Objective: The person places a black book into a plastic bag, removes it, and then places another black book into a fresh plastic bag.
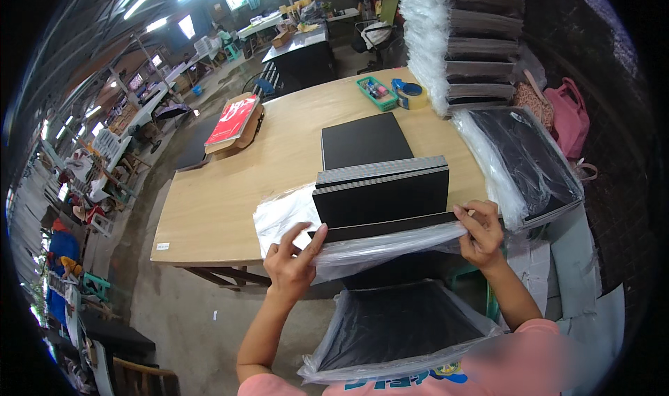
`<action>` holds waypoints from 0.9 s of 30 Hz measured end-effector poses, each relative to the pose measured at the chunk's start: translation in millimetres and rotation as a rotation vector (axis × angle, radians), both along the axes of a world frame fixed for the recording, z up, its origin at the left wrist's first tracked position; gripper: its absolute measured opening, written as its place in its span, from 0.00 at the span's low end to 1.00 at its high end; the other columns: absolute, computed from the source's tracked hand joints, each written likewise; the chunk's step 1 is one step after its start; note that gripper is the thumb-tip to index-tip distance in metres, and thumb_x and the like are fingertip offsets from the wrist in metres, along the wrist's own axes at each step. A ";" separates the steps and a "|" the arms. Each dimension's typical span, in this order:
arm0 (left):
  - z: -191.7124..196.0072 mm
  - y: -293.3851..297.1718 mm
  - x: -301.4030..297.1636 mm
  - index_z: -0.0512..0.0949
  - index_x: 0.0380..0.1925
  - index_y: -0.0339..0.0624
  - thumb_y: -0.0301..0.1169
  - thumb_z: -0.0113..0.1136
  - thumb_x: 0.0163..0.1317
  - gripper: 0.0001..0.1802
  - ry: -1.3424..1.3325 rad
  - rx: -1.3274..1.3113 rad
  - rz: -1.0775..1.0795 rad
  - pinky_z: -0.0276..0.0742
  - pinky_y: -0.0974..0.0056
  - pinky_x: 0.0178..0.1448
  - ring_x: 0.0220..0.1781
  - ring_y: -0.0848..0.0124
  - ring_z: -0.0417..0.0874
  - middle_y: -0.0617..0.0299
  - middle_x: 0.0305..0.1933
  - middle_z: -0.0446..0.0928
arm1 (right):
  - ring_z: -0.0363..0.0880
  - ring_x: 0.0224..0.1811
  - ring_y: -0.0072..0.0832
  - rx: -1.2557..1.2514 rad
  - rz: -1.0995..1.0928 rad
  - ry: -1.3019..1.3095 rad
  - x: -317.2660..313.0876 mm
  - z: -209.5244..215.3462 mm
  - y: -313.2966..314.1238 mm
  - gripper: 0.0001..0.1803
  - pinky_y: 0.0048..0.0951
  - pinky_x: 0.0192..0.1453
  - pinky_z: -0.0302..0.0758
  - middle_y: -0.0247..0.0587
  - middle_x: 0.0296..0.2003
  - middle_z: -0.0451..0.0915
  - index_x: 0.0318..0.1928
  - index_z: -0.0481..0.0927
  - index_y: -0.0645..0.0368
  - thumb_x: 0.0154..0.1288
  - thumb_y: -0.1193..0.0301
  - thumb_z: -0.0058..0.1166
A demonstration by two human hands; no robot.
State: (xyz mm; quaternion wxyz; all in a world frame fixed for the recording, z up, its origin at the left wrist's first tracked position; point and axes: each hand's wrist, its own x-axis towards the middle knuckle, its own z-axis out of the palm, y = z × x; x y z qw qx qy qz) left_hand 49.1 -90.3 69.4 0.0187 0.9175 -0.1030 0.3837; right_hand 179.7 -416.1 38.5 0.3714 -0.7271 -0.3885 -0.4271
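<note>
Head view, black boards (382,197) between both hands' fingers (315,241), seemingly part-bagged

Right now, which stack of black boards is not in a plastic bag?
The flat stack of black boards lying bare mid-table. The others, at the hands, on the lap and at the table's right end, are bagged.

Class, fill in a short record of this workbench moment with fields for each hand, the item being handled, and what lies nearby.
left hand: grips the clear plastic bag at its open edge
right hand: pinches the bag's other corner
item: stack of black boards, partly in the bag, on the wooden table
nearby: bagged black stack to the right; green tray; tape roll; red folder
</note>
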 end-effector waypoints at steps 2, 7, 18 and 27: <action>-9.1 -7.5 3.1 0.83 0.44 0.55 0.15 0.60 0.29 0.35 -0.144 -0.013 -0.005 0.73 0.73 0.23 0.27 0.71 0.76 0.49 0.52 0.72 | 0.66 0.22 0.24 0.038 -0.001 0.101 -4.2 -19.5 -3.3 0.22 0.28 0.36 0.67 0.46 0.45 0.73 0.46 0.83 0.59 0.45 0.82 0.56; -9.0 -15.4 -12.8 0.85 0.40 0.55 0.28 0.65 0.41 0.21 -0.067 0.024 -0.004 0.69 0.71 0.32 0.35 0.76 0.75 0.61 0.44 0.75 | 0.69 0.23 0.21 -0.110 -0.031 0.056 -11.7 -11.0 -16.5 0.21 0.26 0.39 0.67 0.41 0.39 0.76 0.44 0.83 0.57 0.44 0.80 0.56; -108.3 51.6 -8.2 0.75 0.37 0.40 0.29 0.54 0.63 0.06 1.308 -2.263 -0.202 0.64 0.74 0.22 0.23 0.80 0.69 0.69 0.23 0.72 | 0.74 0.43 0.27 0.408 0.865 1.751 -4.6 -68.0 -38.1 0.08 0.25 0.47 0.70 0.41 0.29 0.77 0.24 0.80 0.63 0.51 0.70 0.59; -281.2 34.2 -55.7 0.74 0.30 0.42 0.30 0.58 0.62 0.05 1.252 -2.432 -0.210 0.77 0.70 0.36 0.32 0.77 0.79 0.67 0.33 0.77 | 0.71 0.42 0.25 0.133 0.419 1.868 -33.9 -213.8 -53.2 0.08 0.24 0.48 0.64 0.37 0.34 0.76 0.26 0.81 0.65 0.46 0.73 0.65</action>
